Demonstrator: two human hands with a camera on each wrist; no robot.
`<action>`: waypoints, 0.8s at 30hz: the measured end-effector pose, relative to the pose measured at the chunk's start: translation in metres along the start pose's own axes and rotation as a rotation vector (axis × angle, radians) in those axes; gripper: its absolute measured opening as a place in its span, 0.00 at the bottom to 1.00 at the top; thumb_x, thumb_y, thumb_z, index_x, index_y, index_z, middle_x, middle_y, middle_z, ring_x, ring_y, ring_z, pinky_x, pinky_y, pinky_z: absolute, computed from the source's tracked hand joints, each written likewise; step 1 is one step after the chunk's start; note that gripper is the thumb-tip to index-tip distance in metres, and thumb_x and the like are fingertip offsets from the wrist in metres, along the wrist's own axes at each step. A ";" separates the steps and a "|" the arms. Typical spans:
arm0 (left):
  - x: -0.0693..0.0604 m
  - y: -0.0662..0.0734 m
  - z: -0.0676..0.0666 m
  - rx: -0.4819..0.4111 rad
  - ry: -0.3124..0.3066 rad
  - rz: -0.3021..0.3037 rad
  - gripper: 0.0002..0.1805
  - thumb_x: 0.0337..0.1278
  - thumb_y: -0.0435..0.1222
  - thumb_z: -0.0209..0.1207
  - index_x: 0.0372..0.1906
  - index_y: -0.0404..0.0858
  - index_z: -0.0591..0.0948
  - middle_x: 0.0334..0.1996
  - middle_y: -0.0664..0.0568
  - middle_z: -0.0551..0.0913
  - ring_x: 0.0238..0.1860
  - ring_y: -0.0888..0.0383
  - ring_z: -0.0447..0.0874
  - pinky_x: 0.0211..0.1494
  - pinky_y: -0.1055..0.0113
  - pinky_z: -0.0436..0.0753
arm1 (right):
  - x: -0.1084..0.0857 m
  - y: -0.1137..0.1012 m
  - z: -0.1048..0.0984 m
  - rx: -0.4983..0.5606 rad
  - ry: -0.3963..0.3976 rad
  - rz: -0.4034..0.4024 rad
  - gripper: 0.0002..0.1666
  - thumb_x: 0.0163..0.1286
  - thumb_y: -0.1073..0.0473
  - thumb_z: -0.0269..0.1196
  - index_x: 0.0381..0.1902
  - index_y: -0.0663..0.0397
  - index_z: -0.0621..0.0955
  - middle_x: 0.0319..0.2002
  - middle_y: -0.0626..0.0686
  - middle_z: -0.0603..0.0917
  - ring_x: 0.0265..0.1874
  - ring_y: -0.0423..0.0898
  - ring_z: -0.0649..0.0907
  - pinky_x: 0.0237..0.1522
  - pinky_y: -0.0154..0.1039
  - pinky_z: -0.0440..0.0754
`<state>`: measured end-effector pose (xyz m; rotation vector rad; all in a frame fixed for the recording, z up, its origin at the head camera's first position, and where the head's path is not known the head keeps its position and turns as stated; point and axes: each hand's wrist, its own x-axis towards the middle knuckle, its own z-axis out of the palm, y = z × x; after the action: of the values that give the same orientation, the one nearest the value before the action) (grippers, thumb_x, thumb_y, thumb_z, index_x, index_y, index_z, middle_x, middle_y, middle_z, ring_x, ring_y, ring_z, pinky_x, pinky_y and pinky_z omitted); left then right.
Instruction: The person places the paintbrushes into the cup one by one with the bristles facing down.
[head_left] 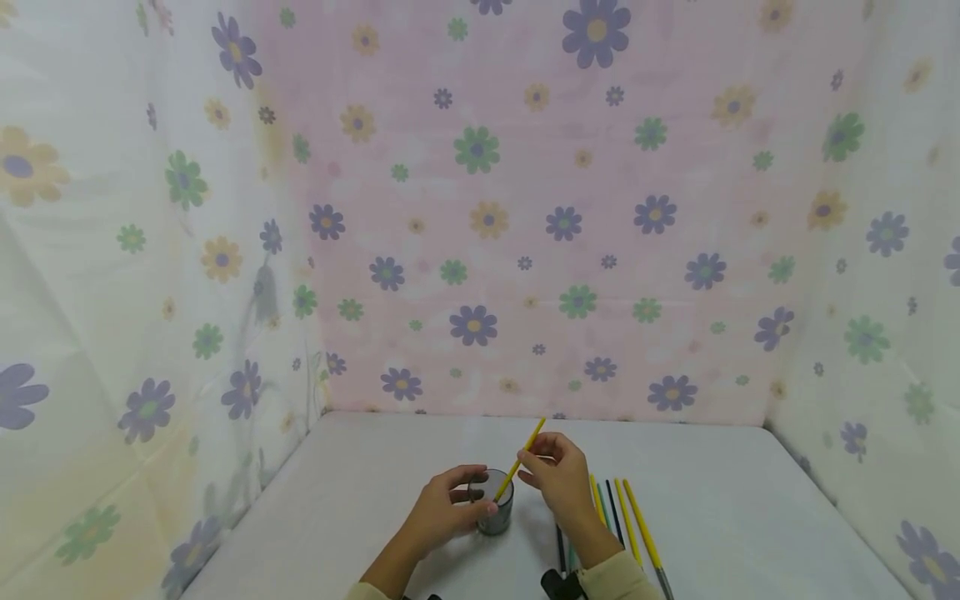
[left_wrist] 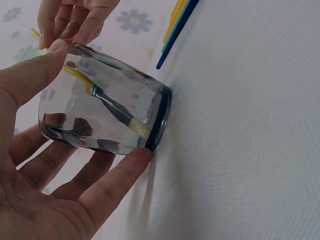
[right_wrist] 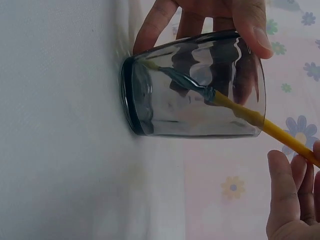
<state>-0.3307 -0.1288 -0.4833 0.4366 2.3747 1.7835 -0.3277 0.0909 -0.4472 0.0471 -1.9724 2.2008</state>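
Note:
A grey-tinted, see-through drinking glass [head_left: 496, 522] stands upright on the white table. My left hand [head_left: 450, 508] holds it from the left, thumb near the rim and fingers around the side. Inside it leans a paintbrush [head_left: 531, 440] with a yellow handle and a silvery ferrule; its pale bristles [left_wrist: 140, 127] reach the glass's bottom. Above and to the right of the rim, my right hand [head_left: 564, 483] pinches the handle. In the right wrist view, the handle [right_wrist: 282, 135] passes out over the rim to the right fingers.
Several more brushes, among them a yellow brush [head_left: 643, 527] and a dark brush [head_left: 614, 510], lie side by side on the table [head_left: 750, 517], partly behind the right forearm. Flower-patterned cloth [head_left: 517, 208] encloses the table's back and sides.

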 end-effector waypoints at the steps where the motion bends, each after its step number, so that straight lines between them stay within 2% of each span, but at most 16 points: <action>1: 0.000 0.000 0.000 -0.003 0.000 0.000 0.39 0.53 0.46 0.77 0.70 0.42 0.77 0.69 0.43 0.78 0.64 0.41 0.81 0.47 0.54 0.91 | 0.001 0.000 0.000 -0.006 0.002 0.002 0.18 0.67 0.63 0.73 0.51 0.60 0.80 0.47 0.59 0.85 0.45 0.49 0.88 0.45 0.45 0.90; 9: 0.000 0.002 -0.002 -0.015 -0.017 -0.003 0.40 0.53 0.46 0.77 0.71 0.42 0.76 0.69 0.43 0.77 0.64 0.40 0.80 0.46 0.55 0.91 | 0.004 0.002 -0.003 -0.036 0.000 -0.005 0.17 0.67 0.63 0.73 0.50 0.61 0.82 0.47 0.59 0.86 0.45 0.48 0.89 0.45 0.43 0.90; 16: -0.001 0.005 -0.002 -0.029 -0.008 0.011 0.40 0.54 0.46 0.76 0.71 0.42 0.75 0.70 0.42 0.76 0.66 0.39 0.79 0.47 0.54 0.91 | 0.006 -0.002 -0.008 -0.027 -0.042 -0.002 0.20 0.67 0.65 0.71 0.56 0.61 0.81 0.51 0.61 0.85 0.49 0.54 0.89 0.45 0.41 0.90; 24: -0.003 0.001 0.001 -0.033 -0.017 0.008 0.40 0.55 0.47 0.76 0.72 0.41 0.75 0.70 0.40 0.75 0.66 0.37 0.79 0.47 0.54 0.91 | 0.005 -0.007 -0.017 -0.048 -0.041 0.018 0.21 0.68 0.69 0.67 0.58 0.65 0.81 0.53 0.63 0.85 0.49 0.54 0.88 0.46 0.43 0.90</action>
<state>-0.3278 -0.1286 -0.4825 0.4559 2.3319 1.8130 -0.3297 0.1090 -0.4415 0.0684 -2.0550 2.1790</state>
